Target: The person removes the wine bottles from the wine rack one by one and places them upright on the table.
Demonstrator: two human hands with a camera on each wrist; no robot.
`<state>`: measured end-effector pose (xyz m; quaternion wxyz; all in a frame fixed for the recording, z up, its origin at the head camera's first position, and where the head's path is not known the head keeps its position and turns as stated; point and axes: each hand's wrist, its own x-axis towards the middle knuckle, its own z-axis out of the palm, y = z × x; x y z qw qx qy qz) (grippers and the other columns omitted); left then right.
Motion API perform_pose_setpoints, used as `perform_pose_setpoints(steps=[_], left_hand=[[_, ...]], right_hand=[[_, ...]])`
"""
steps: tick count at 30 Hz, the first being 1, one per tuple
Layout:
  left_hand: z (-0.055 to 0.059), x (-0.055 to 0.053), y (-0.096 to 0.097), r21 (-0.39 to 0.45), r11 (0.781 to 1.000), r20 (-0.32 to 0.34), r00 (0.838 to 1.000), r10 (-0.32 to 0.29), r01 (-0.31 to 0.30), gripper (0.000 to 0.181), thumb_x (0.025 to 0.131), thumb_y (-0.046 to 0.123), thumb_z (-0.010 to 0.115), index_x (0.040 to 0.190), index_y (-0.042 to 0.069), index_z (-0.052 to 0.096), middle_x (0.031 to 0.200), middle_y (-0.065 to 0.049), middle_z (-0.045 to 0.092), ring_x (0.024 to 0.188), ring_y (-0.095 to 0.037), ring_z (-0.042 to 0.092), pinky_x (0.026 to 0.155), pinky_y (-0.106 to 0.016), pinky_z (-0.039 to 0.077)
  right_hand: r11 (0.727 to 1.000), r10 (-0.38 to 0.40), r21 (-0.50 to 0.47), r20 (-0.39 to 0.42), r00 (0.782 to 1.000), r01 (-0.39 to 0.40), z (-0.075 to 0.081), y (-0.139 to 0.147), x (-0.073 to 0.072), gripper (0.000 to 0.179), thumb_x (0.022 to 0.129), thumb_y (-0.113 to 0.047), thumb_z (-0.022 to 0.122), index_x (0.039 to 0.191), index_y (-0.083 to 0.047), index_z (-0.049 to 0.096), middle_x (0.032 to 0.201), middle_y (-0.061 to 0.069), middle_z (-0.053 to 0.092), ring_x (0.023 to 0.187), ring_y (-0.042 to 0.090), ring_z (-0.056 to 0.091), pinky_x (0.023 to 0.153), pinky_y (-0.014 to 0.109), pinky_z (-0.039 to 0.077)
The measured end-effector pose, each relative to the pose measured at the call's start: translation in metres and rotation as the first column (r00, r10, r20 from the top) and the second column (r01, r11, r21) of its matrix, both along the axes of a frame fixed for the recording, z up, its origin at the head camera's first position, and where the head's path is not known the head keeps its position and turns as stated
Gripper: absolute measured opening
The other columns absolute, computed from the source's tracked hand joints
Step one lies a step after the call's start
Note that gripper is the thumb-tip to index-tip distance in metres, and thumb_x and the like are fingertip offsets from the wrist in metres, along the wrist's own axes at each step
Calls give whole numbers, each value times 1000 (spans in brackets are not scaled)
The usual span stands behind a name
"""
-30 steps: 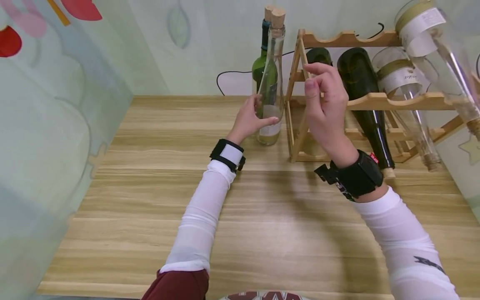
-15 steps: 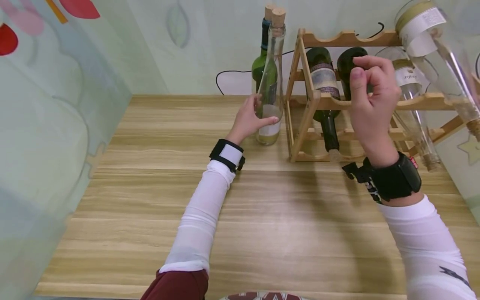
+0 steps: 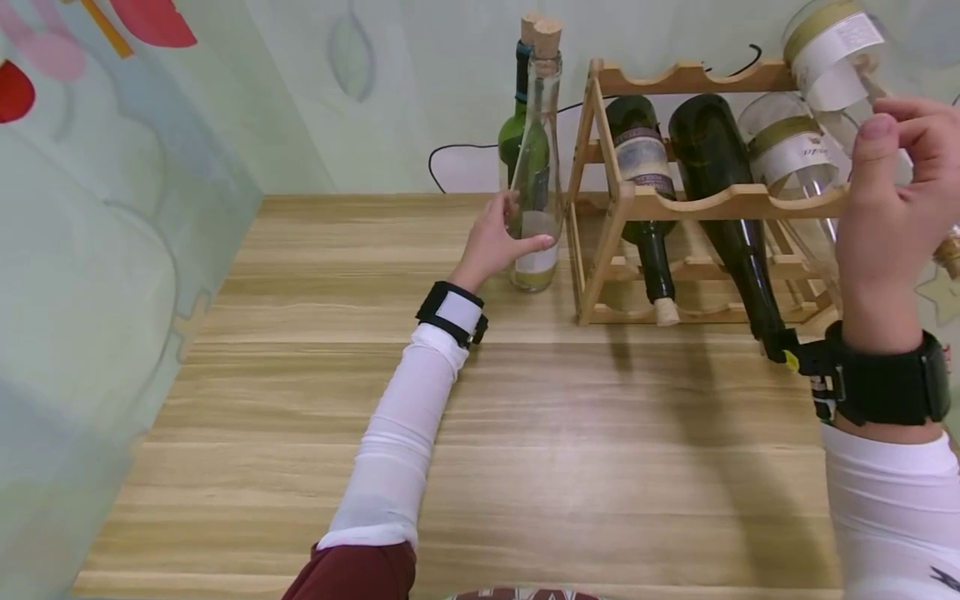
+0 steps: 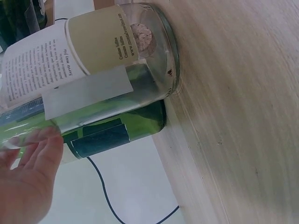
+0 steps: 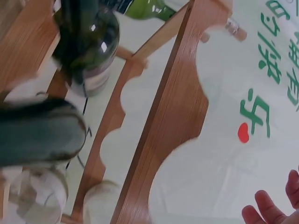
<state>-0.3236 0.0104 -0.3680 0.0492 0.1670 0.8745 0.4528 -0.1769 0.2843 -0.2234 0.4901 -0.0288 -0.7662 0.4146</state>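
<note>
A clear corked bottle (image 3: 543,167) with a pale label stands upright on the table, left of the wooden wine rack (image 3: 738,202). My left hand (image 3: 495,237) holds its lower part, thumb across the front and fingers at the left side and behind; in the left wrist view these fingers (image 4: 44,144) show partly through the glass. Close behind stands a corked green bottle (image 3: 512,133). My right hand (image 3: 896,200) hovers at the rack's right end, fingers loosely bent with nothing in them. It partly hides a clear bottle (image 3: 832,54) lying tilted high on the right.
In the rack lie a labelled dark bottle (image 3: 645,158), a plain dark bottle (image 3: 708,150) and a clear bottle (image 3: 798,154), necks tilted down toward me. A thin black cable (image 3: 457,147) runs along the wall. The wooden table (image 3: 570,433) spreads in front.
My right hand has moved to the right along the rack, from its left end to its right end, uncovering the dark bottles. The left hand stays on the clear bottle.
</note>
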Motion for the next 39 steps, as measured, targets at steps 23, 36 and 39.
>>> perform_pose_setpoints(steps=[23,36,39], left_hand=[[1,2,1,12,1000,14,1000,-3,3,91,65,50,71,136,15,25,125,-6,42,115,-18,42,93,-31,40],[-1,1,0,12,1000,10,1000,-3,3,91,65,51,70,136,15,25,124,-6,42,115,-18,42,93,-32,40],[-1,1,0,12,1000,1,1000,-3,3,92,65,51,70,136,15,25,124,-6,41,115,-18,42,93,-32,40]], right_hand=[[892,-445,175,500,742,417,-30,68,29,30,93,-32,35,117,-25,51,110,-18,44,75,-14,31,56,2,24],[924,-357,146,663,658,354,-41,73,33,37,95,-26,27,131,-29,39,127,-8,38,74,-10,29,58,3,27],[929,-345,139,666,662,344,-41,73,34,38,95,-27,28,131,-30,39,115,-18,35,69,-9,28,54,3,26]])
